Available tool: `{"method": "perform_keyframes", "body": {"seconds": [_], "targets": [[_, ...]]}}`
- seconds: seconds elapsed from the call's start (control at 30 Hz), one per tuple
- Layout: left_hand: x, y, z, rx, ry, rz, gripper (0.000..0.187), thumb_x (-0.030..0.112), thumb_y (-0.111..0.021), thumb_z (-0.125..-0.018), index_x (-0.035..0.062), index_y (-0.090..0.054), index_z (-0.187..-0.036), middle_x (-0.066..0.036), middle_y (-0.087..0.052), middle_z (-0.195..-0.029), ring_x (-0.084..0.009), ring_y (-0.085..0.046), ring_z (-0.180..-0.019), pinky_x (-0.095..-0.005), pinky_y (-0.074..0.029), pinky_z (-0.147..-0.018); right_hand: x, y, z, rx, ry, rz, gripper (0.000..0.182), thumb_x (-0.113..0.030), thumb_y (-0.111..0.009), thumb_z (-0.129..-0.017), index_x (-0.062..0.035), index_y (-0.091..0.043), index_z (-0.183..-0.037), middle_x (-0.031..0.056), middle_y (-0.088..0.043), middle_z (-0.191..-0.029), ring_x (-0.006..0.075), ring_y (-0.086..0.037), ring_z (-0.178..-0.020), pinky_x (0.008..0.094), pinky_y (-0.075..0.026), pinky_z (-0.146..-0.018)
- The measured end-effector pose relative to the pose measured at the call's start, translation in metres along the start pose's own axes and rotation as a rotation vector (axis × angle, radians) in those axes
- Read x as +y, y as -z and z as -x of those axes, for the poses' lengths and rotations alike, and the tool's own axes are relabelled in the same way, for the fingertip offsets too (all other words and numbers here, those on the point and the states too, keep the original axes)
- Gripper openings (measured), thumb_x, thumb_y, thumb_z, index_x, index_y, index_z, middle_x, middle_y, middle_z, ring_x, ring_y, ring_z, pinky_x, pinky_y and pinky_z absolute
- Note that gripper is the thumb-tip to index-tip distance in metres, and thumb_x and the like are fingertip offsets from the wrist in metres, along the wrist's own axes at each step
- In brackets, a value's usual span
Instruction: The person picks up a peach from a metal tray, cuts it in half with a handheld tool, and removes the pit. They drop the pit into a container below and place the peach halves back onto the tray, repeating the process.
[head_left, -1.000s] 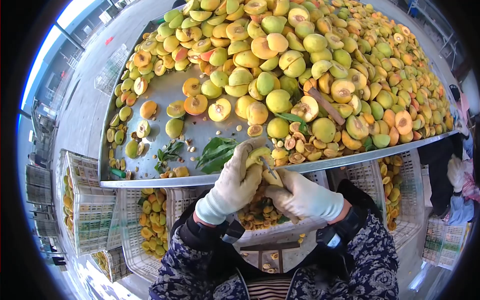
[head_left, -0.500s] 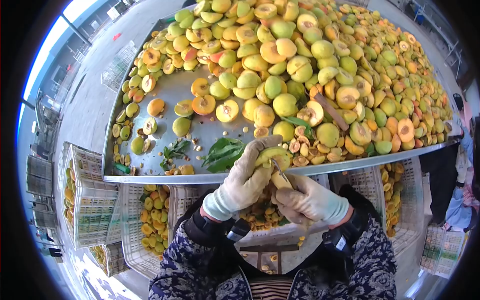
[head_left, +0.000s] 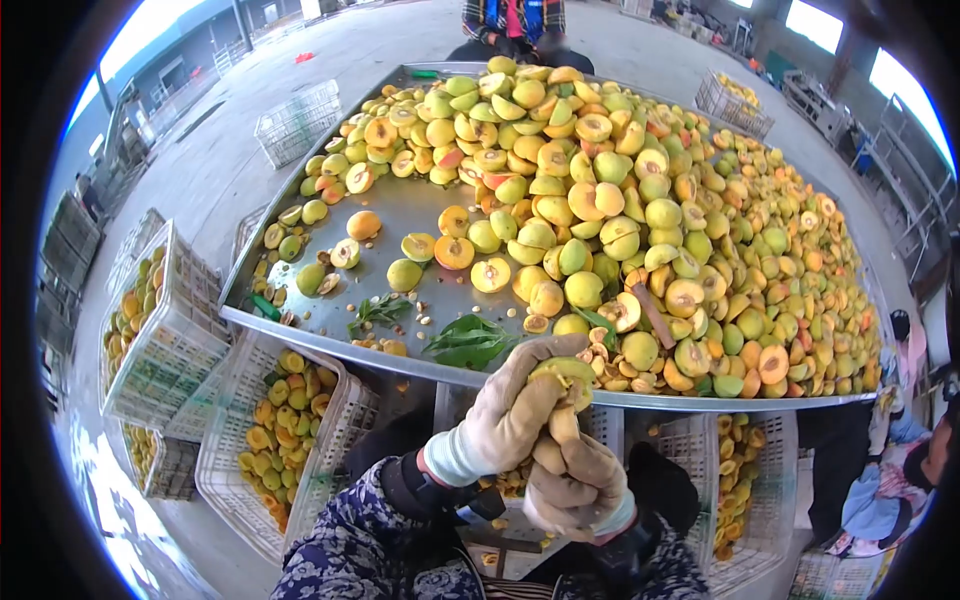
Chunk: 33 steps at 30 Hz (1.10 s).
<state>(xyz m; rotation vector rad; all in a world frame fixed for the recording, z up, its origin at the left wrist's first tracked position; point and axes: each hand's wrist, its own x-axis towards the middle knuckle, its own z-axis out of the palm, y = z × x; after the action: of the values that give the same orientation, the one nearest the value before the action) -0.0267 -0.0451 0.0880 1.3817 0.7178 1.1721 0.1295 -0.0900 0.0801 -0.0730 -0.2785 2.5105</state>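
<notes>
My left hand (head_left: 508, 410), in a white knit glove, is closed around a greenish-yellow apricot (head_left: 566, 372) whose flesh shows where it is cut. Just below, my gloved right hand (head_left: 578, 480) grips a small knife by its pale handle (head_left: 563, 425). The knife's blade cannot be made out against the fruit. Both hands are together in front of the near rim of a metal tray table (head_left: 440, 372). Heaped on that table are many halved and whole apricots (head_left: 620, 240). A green leaf (head_left: 470, 342) and small loose bits lie near the rim.
Crates of apricot halves stand below: one left (head_left: 345, 425), one far left (head_left: 190, 345), one right (head_left: 780, 470). A stick (head_left: 652, 315) lies on the heap. Another person (head_left: 515, 25) is at the table's far side, and a person in blue (head_left: 880, 500) at right.
The view has tilted up and turned, bringing the far person into sight. My right hand has shifted lower and inward under the apricot, and the metal blade seen before is now hidden.
</notes>
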Motion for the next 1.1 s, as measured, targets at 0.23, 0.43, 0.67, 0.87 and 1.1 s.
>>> {"method": "perform_keyframes", "body": {"seconds": [0.23, 0.43, 0.67, 0.87, 1.1], "targets": [[0.01, -0.002, 0.043, 0.108, -0.099, -0.209, 0.045, 0.026, -0.042, -0.101, -0.003, -0.042, -0.135, -0.009, -0.062, -0.109, -0.0152, -0.058, -0.099, -0.0283, -0.047, -0.089, 0.03, -0.026, 0.016, 0.425, 0.093, 0.607, 0.041, -0.046, -0.055, -0.096, -0.0056, -0.056, -0.102, -0.0021, -0.043, -0.057, 0.0102, -0.041, -0.04, 0.0224, -0.033, -0.037], [0.025, -0.028, 0.072, 0.154, -0.069, 0.207, 0.052, 0.036, -0.042, -0.103, -0.0014, -0.038, -0.138, -0.01, -0.056, -0.121, -0.0154, -0.052, -0.111, -0.0293, -0.041, -0.098, 0.073, -0.064, 0.03, 0.47, 0.15, 0.598, 0.05, -0.057, -0.06, -0.088, -0.008, -0.052, -0.094, -0.0019, -0.039, -0.056, 0.0099, -0.034, -0.038, 0.0253, -0.027, -0.035], [0.051, 0.002, 0.115, 0.346, 0.075, 0.241, 0.042, 0.032, -0.046, -0.102, 0.0058, -0.043, -0.135, -0.009, -0.06, -0.108, -0.0123, -0.06, -0.073, -0.0234, -0.05, -0.057, 0.083, -0.029, 0.049, 0.536, 0.203, 0.935, 0.054, -0.06, -0.063, -0.085, -0.0069, -0.057, -0.093, -0.0028, -0.044, -0.058, 0.0088, -0.04, -0.042, 0.024, -0.032, -0.038], [0.044, 0.16, 0.19, 0.812, 0.218, -1.029, 0.034, 0.01, -0.064, -0.084, 0.0026, -0.059, -0.117, -0.016, -0.061, -0.114, -0.0303, -0.062, -0.102, -0.0364, -0.05, -0.091, 0.046, 0.091, 0.085, 0.912, -0.11, 2.354, 0.025, -0.026, -0.062, -0.084, -0.0062, -0.06, -0.1, 0.0248, -0.064, -0.082, 0.0441, -0.062, -0.083, 0.051, -0.05, -0.072], [-0.019, 0.217, 0.028, 0.357, -0.04, -1.215, 0.031, 0.02, -0.067, -0.079, 0.0014, -0.063, -0.103, -0.023, -0.064, -0.096, -0.0407, -0.063, -0.09, -0.0447, -0.052, -0.079, 0.026, 0.099, 0.054, 0.717, -0.447, 2.37, 0.035, -0.034, -0.062, -0.085, -0.0067, -0.062, -0.107, 0.0205, -0.068, -0.088, 0.0402, -0.064, -0.086, 0.0477, -0.05, -0.075]]}}
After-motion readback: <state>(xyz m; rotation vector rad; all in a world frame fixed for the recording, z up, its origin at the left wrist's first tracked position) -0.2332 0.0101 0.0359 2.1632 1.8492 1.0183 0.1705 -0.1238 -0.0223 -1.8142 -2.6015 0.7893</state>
